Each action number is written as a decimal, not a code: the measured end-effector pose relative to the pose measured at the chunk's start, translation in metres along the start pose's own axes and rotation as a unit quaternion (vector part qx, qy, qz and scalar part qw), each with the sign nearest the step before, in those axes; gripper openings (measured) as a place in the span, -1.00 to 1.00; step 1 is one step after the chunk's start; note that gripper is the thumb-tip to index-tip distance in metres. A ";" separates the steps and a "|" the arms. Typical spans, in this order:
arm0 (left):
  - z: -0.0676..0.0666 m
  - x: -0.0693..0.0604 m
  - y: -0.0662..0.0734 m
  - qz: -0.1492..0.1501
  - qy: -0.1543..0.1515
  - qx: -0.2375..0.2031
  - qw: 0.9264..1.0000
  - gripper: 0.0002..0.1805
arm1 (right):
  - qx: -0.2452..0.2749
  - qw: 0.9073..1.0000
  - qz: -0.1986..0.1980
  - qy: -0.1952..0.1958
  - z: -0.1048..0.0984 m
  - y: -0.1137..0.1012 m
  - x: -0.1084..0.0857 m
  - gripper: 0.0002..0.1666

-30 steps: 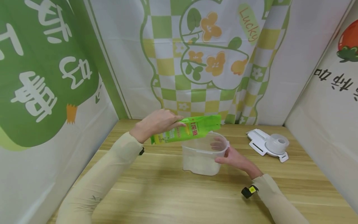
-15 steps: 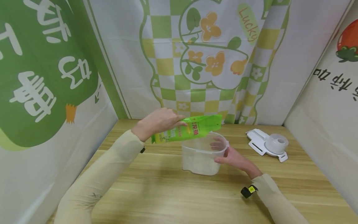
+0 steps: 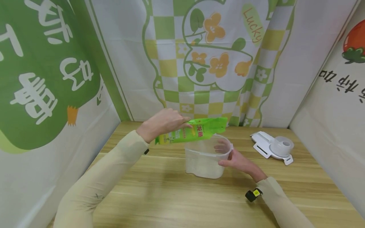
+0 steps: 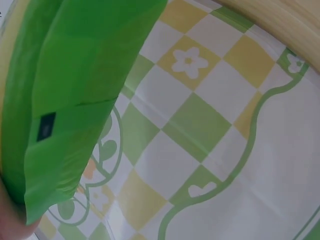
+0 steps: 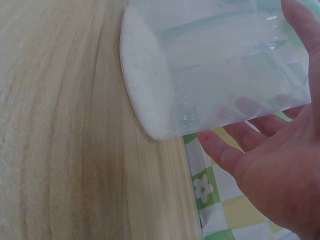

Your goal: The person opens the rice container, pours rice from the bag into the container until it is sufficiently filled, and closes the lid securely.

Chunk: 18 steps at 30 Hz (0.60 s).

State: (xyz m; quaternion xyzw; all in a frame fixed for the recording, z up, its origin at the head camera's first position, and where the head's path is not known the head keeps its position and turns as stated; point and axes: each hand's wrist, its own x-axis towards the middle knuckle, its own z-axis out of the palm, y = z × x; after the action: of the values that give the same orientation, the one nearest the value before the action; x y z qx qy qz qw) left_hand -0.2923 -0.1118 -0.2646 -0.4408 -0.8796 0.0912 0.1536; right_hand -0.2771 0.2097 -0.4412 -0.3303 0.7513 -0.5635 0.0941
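Observation:
In the head view the left hand grips a green bag from above, holding it nearly level with its right end over the rim of a clear container. Green film of the bag fills the left side of the left wrist view. On the container's right side, the right hand holds the wall, thumb in front and fingers behind. White contents lie at the bottom of the container in the right wrist view. The bag's opening cannot be made out.
A white lid with a clear round cup on it lies at the right rear of the wooden table. Printed curtains stand behind the table and on both sides.
The left hand and the bag have shifted slightly to the right, and the bag's left end has risen a little. The right hand and the container have hardly moved.

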 end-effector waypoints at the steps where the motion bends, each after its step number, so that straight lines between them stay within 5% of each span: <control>1: 0.000 0.000 0.000 0.003 0.002 0.005 1.000 -0.58 | 0.000 1.000 0.000 0.000 0.000 0.000 0.000 0.00; 18: -0.002 0.004 0.002 0.013 0.015 0.034 0.999 -0.58 | -0.001 1.000 0.006 -0.001 0.000 -0.002 -0.002 -0.01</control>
State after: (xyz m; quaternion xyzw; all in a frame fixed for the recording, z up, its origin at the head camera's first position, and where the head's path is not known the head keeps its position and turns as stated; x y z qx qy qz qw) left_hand -0.2922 -0.1079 -0.2621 -0.4481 -0.8677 0.1165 0.1806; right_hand -0.2748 0.2107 -0.4398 -0.3262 0.7539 -0.5618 0.0980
